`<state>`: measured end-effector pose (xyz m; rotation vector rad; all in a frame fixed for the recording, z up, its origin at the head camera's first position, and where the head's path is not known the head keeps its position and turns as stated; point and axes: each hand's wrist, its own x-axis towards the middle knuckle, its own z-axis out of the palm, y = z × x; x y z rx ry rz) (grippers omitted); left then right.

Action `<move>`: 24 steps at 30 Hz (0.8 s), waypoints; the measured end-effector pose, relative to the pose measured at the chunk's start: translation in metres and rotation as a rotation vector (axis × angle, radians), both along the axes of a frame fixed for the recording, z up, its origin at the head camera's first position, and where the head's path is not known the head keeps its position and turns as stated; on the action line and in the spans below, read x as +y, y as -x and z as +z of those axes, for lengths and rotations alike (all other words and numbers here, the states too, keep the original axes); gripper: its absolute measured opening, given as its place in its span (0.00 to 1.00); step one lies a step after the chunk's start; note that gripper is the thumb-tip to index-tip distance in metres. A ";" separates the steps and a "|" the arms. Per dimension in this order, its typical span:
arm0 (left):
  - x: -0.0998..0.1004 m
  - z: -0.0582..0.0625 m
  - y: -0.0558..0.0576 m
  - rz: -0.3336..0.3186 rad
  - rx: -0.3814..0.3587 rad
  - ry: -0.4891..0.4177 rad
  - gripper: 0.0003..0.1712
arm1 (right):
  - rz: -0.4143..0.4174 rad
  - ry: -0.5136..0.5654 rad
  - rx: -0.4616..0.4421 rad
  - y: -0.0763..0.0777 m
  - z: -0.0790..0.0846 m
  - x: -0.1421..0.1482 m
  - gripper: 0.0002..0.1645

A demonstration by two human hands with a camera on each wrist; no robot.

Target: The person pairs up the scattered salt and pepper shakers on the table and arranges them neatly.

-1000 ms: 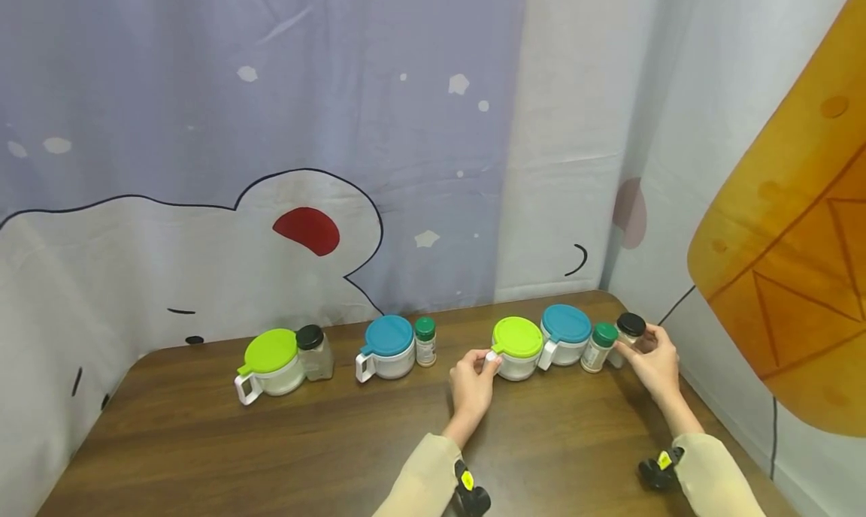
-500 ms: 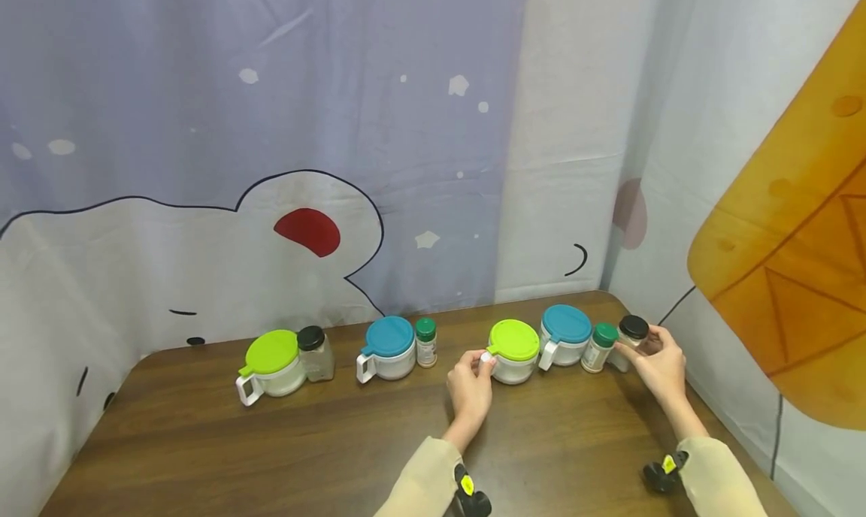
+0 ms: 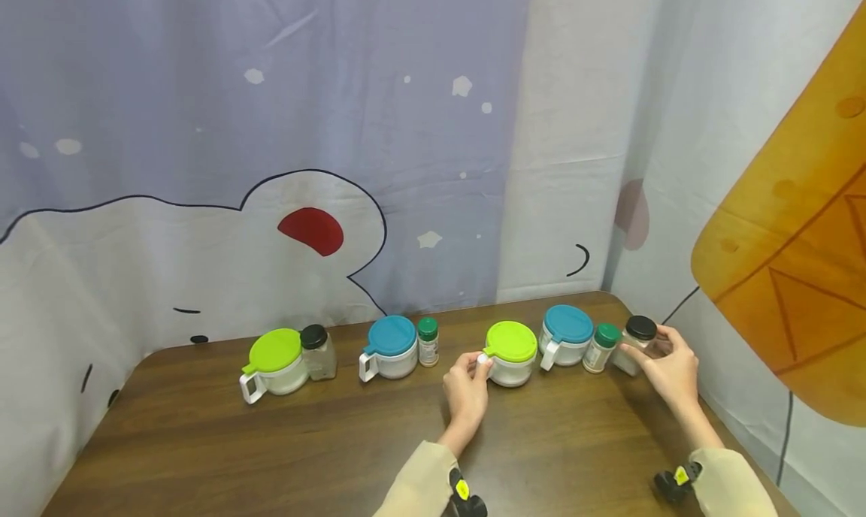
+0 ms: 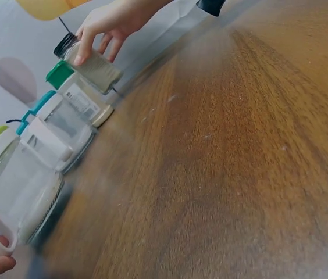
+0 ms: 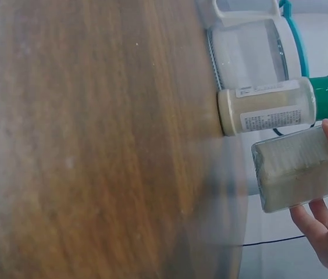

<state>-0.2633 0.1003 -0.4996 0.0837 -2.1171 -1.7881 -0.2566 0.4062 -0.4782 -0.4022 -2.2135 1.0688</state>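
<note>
My left hand (image 3: 467, 393) pinches the white handle of a seasoning pot with a lime-green lid (image 3: 511, 344). In the left wrist view only the fingertips (image 4: 2, 264) show, at that handle. At the right end of the row, my right hand (image 3: 673, 367) grips a clear spice jar with a black lid (image 3: 629, 359) between thumb and fingers. The jar's pale contents show in the right wrist view, where it leans beside a green-capped shaker bottle (image 5: 274, 107). Between the two hands stand this bottle and a blue-lidded seasoning pot (image 3: 567, 329).
Further left stand another lime-lidded pot (image 3: 276, 355) with a black-lidded jar (image 3: 321, 355) against it. A second blue-lidded pot (image 3: 392, 344) has a green-capped shaker (image 3: 428, 344) beside it. Printed curtains (image 3: 433, 164) hang right behind the wooden table (image 3: 271, 457).
My left hand has drawn the lime-lidded pot left and slightly nearer, away from the blue-lidded one. My right hand has shifted right with the black-lidded jar, widening its gap from the shaker bottle.
</note>
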 end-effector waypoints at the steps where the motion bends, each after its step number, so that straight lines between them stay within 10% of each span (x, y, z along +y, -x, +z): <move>1: -0.001 0.000 0.000 -0.003 0.005 -0.005 0.08 | 0.000 -0.002 0.006 -0.001 0.001 -0.001 0.32; 24: -0.022 0.005 -0.013 -0.048 0.057 -0.059 0.08 | 0.076 -0.043 0.060 -0.021 0.012 -0.015 0.32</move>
